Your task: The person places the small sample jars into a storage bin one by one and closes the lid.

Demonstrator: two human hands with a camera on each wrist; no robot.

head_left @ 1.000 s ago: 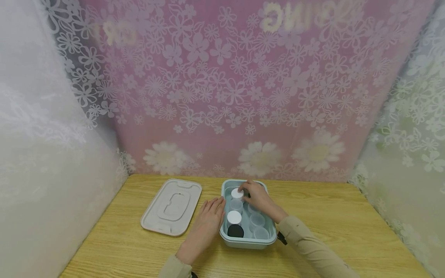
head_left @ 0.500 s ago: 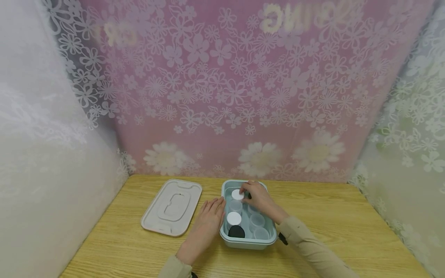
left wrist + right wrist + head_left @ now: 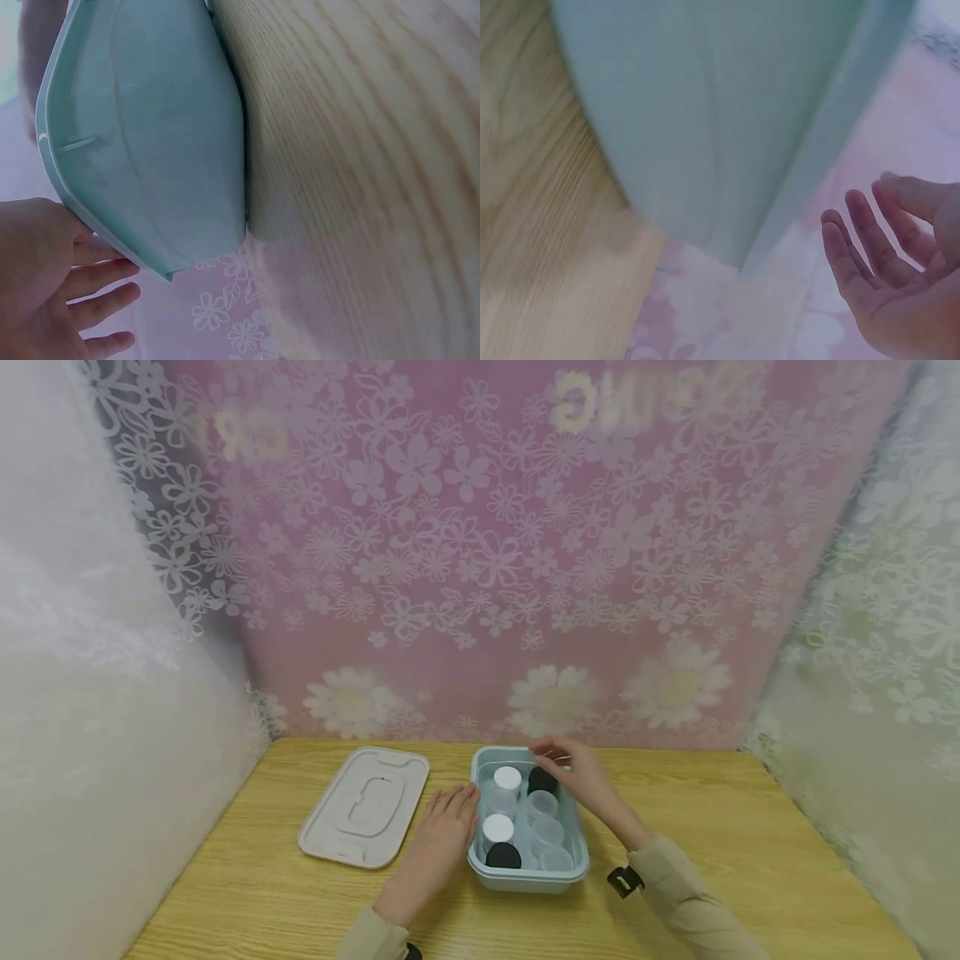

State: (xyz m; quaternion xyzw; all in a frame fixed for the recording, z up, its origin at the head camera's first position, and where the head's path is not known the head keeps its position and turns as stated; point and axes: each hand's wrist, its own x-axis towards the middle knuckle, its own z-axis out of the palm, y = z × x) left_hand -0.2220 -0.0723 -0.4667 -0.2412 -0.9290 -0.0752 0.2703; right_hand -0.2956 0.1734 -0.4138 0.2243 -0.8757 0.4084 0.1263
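Wooden table [image 3: 712, 852] carries your pale green plastic tub [image 3: 527, 878]: rigid, probably light, slick walls, so take it by the rim. Left hand [image 3: 442, 827] rests flat against its side, gripping nothing; right hand [image 3: 581, 775] hovers above, fingers relaxed. Small capped jars [image 3: 507, 779] inside probably rattle.

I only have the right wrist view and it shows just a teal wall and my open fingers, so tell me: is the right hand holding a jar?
Observer: No. The right hand hovers empty over the bin's far end, beside a black-lidded jar.
Operator: And the left hand?
Observer: The left hand lies flat, fingers against the bin's left wall.
Operator: Where is the lid?
Observer: The bin lid lies on the table, left of the left hand.
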